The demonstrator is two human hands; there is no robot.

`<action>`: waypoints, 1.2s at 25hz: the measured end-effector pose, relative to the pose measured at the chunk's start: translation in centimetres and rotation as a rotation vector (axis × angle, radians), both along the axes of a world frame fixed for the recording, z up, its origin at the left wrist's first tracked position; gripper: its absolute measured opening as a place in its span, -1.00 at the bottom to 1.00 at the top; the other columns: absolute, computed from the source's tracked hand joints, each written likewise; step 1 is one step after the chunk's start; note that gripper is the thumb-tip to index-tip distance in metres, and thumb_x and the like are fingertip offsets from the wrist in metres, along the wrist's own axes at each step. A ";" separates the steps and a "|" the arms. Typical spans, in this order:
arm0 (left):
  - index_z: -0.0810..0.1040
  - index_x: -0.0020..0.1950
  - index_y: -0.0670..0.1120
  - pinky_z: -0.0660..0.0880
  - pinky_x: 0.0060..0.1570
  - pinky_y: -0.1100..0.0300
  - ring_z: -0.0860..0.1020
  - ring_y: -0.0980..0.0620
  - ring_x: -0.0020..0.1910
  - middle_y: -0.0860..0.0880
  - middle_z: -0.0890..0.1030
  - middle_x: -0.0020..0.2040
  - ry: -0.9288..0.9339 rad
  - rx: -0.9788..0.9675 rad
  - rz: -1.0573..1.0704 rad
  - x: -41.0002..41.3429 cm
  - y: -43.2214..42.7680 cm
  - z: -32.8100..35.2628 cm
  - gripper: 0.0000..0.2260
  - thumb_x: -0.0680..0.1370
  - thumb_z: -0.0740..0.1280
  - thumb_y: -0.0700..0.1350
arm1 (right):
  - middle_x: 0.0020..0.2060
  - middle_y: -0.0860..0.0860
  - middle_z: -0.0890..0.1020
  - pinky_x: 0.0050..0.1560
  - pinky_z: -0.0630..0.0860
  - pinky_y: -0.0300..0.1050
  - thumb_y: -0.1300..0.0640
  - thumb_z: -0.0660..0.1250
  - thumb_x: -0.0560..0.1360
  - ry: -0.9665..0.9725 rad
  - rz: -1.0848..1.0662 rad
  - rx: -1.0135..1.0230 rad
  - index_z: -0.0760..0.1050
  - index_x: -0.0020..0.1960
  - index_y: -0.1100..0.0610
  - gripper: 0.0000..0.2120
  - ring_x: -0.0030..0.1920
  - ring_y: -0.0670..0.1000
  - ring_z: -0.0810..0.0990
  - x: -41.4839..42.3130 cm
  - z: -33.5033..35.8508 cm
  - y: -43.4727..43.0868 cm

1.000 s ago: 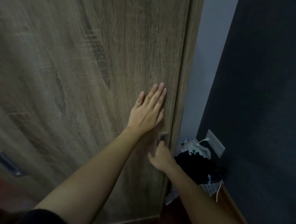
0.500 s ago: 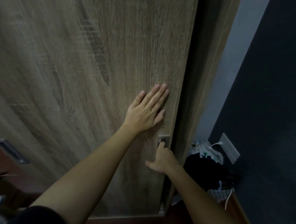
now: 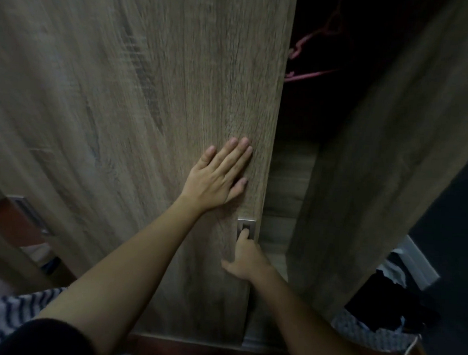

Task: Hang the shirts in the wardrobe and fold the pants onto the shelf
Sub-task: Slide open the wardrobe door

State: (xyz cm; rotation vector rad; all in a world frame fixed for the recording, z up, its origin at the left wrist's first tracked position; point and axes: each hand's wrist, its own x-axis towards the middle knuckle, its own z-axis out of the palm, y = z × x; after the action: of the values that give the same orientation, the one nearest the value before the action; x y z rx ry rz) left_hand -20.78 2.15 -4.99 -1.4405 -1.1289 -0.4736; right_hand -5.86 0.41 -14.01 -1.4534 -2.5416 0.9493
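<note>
Left hand [image 3: 216, 176] flat, fingers straight, pressing brown woodgrain wardrobe sliding door [image 3: 149, 118]. Right hand [image 3: 246, 259] just below, fingers hooked in recessed silver metal handle [image 3: 246, 226] at door edge. Pink hangers [image 3: 309, 72] inside dark gap. Dark clothes [image 3: 383, 299] heaped in patterned laundry basket [image 3: 368, 337], lower right.

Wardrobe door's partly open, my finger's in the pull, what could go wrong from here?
The right hand has a fingertip in the recessed pull near the edge of the wardrobe door; it could get pinched. The pink hangers just inside might snag the door. The left hand only presses flat and may slip.
</note>
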 end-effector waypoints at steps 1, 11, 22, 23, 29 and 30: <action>-0.03 0.54 -0.13 -0.19 0.46 0.06 -0.10 0.02 0.53 -0.06 -0.16 0.56 -0.004 -0.005 0.003 -1.8 -0.8 0.0 -0.35 0.58 0.13 0.13 | 0.32 0.22 0.41 0.23 0.45 0.01 -0.03 0.40 0.42 0.009 0.001 -0.006 -0.14 0.48 0.28 -0.07 0.29 0.19 0.43 -1.8 -0.1 -0.6; -0.12 0.54 -0.13 -0.21 0.45 0.04 -0.14 0.01 0.53 -0.05 -0.22 0.56 -0.027 -0.053 0.059 -17.9 -8.0 -0.2 -0.39 0.61 0.04 0.09 | 0.26 0.21 0.48 0.13 0.45 -0.03 0.05 0.37 0.45 0.078 -0.006 -0.011 -0.11 0.47 0.24 -0.17 0.24 0.20 0.48 -18.4 -1.1 -7.2; -0.14 0.54 -0.12 -0.20 0.46 0.04 -0.15 0.02 0.53 -0.04 -0.23 0.55 -0.077 -0.110 0.078 -27.5 -12.6 -0.3 -0.39 0.61 0.05 0.07 | 0.28 0.22 0.46 0.15 0.47 -0.03 0.02 0.38 0.44 0.009 0.055 -0.022 -0.14 0.47 0.25 -0.12 0.25 0.19 0.48 -28.2 -1.4 -10.7; -0.14 0.54 -0.12 -0.20 0.46 0.04 -0.15 0.03 0.53 -0.03 -0.23 0.55 -0.062 -0.120 0.078 -28.0 -12.9 -0.3 -0.39 0.61 0.05 0.08 | 0.28 0.22 0.45 0.15 0.46 -0.03 0.02 0.39 0.43 0.012 0.039 -0.029 -0.11 0.46 0.26 -0.13 0.26 0.19 0.47 -28.8 -1.4 -10.9; -0.13 0.54 -0.09 -0.12 0.43 0.01 -0.16 0.05 0.53 -0.04 -0.05 0.57 -0.100 -0.154 0.095 -28.0 -12.7 -0.5 -0.39 0.59 0.05 0.08 | 0.33 0.21 0.41 0.23 0.42 -0.05 0.01 0.46 0.37 0.017 0.025 -0.065 -0.14 0.45 0.29 -0.04 0.31 0.17 0.44 -29.5 -1.2 -10.6; -0.12 0.55 -0.08 -0.09 0.43 0.00 -0.14 0.06 0.53 -0.06 0.10 0.55 -0.119 -0.169 0.109 -27.9 -12.9 -0.4 -0.39 0.59 0.06 0.07 | 0.33 0.22 0.40 0.22 0.42 -0.05 0.01 0.46 0.37 0.011 0.042 -0.061 -0.13 0.45 0.30 -0.03 0.31 0.18 0.44 -29.3 -1.1 -10.5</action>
State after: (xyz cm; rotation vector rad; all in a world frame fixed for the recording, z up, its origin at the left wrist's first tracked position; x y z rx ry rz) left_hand -48.67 -10.71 -5.39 -1.5026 -1.3622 -0.3993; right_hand -35.12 -10.08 -15.16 -1.4116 -2.5668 1.0465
